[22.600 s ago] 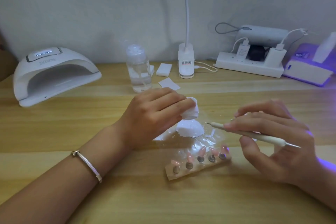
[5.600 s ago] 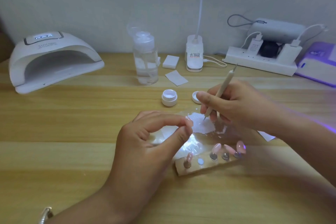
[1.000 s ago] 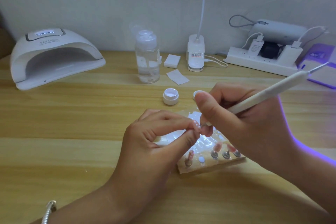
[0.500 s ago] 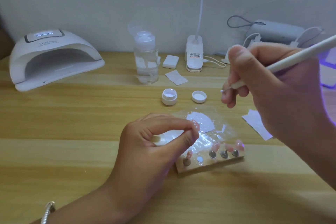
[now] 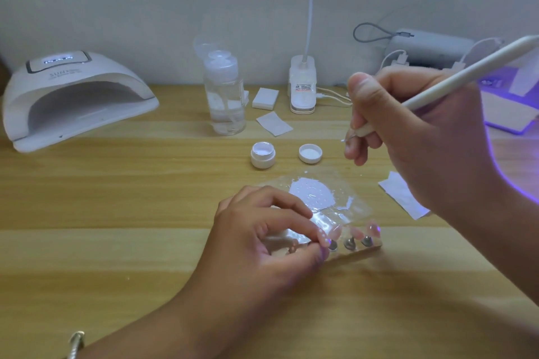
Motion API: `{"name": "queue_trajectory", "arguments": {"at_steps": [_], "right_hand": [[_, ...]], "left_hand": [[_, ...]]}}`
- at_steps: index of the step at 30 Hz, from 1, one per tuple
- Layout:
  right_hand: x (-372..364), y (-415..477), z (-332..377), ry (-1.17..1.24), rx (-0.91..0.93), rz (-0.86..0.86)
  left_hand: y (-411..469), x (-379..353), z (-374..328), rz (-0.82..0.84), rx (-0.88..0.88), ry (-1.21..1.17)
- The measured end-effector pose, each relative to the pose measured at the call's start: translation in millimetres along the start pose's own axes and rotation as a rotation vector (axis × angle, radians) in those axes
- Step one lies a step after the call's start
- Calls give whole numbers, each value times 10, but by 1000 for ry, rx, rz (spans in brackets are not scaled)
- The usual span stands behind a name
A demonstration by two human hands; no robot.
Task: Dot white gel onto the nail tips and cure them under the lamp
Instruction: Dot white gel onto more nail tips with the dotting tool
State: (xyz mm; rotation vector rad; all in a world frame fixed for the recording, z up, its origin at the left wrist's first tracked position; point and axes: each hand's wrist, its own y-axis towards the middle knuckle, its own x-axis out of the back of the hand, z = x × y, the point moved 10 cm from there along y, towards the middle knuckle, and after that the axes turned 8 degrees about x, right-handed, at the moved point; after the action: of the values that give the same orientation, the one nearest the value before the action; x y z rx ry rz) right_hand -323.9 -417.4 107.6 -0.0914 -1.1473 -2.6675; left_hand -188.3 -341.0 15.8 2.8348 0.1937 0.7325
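1. The right hand (image 5: pixel 408 137) is now held raised over the desk (image 5: pixel 116 213), its fingers curled round the dotting pen (image 5: pixel 466 73). A second ago the pen's point was at the pinched piece.
2. The left hand (image 5: pixel 271 239) is now lowered to the wooden holder (image 5: pixel 361 252), with thumb and forefinger pinched on a nail tip (image 5: pixel 323 237) that is largely hidden.
3. Dotting of this tip is judged finished. The lamp (image 5: pixel 73 96) is not yet used.

Soft even light, violet glow from the right, mild blur
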Motion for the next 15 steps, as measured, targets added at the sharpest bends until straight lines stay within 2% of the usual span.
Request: {"name": "queue_trajectory", "arguments": {"at_steps": [15], "right_hand": [[10, -40, -150, 12, -53, 5]], "left_hand": [[37, -50, 6, 21, -6, 137]]}}
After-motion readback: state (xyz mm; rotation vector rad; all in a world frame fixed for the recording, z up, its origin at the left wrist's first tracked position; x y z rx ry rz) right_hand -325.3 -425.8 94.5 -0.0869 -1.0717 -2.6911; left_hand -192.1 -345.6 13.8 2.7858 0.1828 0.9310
